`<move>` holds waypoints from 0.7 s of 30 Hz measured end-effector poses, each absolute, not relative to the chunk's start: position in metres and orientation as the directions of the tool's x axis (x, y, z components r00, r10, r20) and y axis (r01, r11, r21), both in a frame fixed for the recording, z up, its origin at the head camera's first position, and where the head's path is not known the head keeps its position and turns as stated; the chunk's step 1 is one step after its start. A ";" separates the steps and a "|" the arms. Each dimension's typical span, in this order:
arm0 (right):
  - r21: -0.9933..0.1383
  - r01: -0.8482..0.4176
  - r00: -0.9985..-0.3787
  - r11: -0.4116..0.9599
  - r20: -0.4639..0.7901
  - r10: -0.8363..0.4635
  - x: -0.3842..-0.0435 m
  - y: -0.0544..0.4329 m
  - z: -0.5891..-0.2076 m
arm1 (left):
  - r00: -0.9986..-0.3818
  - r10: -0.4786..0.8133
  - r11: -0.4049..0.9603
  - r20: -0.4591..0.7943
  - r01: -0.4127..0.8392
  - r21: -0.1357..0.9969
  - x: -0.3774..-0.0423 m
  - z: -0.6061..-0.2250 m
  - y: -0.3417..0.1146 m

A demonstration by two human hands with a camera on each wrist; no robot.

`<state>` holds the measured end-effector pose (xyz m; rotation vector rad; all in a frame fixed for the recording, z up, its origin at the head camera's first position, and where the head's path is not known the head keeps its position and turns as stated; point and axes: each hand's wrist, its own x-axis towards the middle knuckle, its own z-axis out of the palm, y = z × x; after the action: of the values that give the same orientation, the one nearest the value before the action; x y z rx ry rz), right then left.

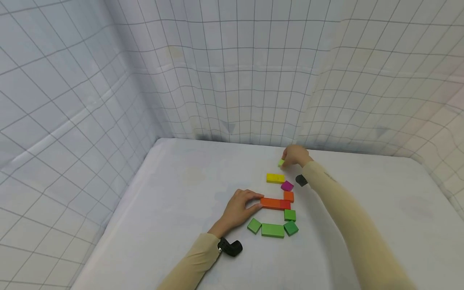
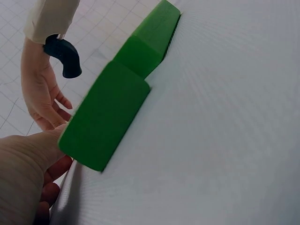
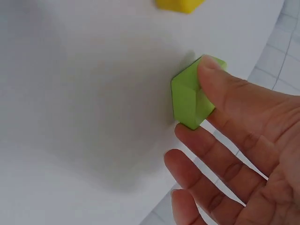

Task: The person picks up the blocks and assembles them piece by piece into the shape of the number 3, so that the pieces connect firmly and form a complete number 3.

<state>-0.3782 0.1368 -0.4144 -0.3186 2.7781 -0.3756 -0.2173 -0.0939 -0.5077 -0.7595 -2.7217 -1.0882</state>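
Note:
My left hand (image 1: 238, 208) has its thumb and forefinger at the left end of a long orange block (image 1: 270, 203), on opposite sides of it. The left wrist view hides that grip behind green blocks (image 2: 105, 115). Near the table's far edge, my right hand (image 1: 296, 154) pinches a small light green block (image 3: 185, 101) between thumb and fingers, low over the white surface. A yellow block (image 1: 275, 178) lies just nearer than this hand. Against the orange block's right end sits a red block (image 1: 285, 204).
A magenta block (image 1: 287, 185) and a small orange block (image 1: 288, 196) lie right of centre. Nearer are a green square block (image 1: 289, 215), a long green block (image 1: 272, 230) and small green blocks at its ends. White gridded curtains (image 1: 239, 80) stand behind the table (image 1: 174, 177).

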 end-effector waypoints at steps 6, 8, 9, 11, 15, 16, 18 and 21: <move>-0.312 -0.205 -0.914 0.928 -0.277 -0.295 -0.380 0.106 -0.412 | -0.863 0.405 0.611 0.302 0.501 0.614 -0.216 -0.506 -0.094; -0.339 -0.214 -0.907 0.916 -0.279 -0.315 -0.381 0.098 -0.414 | -0.860 0.406 0.606 0.308 0.506 0.614 -0.215 -0.505 -0.093; -0.349 -0.227 -0.901 0.909 -0.278 -0.332 -0.381 0.094 -0.415 | -0.860 0.407 0.604 0.307 0.506 0.616 -0.215 -0.504 -0.093; -0.381 -0.235 -0.891 0.894 -0.284 -0.355 -0.380 0.089 -0.418 | -0.861 0.407 0.602 0.303 0.503 0.620 -0.214 -0.503 -0.093; -0.440 -0.239 -0.869 0.866 -0.302 -0.393 -0.378 0.083 -0.421 | -0.868 0.405 0.606 0.288 0.491 0.626 -0.214 -0.501 -0.092; -0.458 -0.226 -0.865 0.860 -0.311 -0.393 -0.378 0.083 -0.421 | -0.869 0.404 0.608 0.285 0.488 0.627 -0.214 -0.501 -0.092; -0.481 -0.220 -0.853 0.848 -0.326 -0.407 -0.377 0.083 -0.422 | -0.871 0.403 0.612 0.281 0.484 0.626 -0.214 -0.502 -0.092; -0.511 -0.216 -0.837 0.832 -0.341 -0.427 -0.377 0.084 -0.423 | -0.874 0.399 0.613 0.276 0.478 0.629 -0.214 -0.502 -0.093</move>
<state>-0.3766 0.0836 -0.4230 -0.4763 2.5620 -0.6416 -0.2145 -0.0928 -0.5021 -0.7434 -2.7233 -1.1099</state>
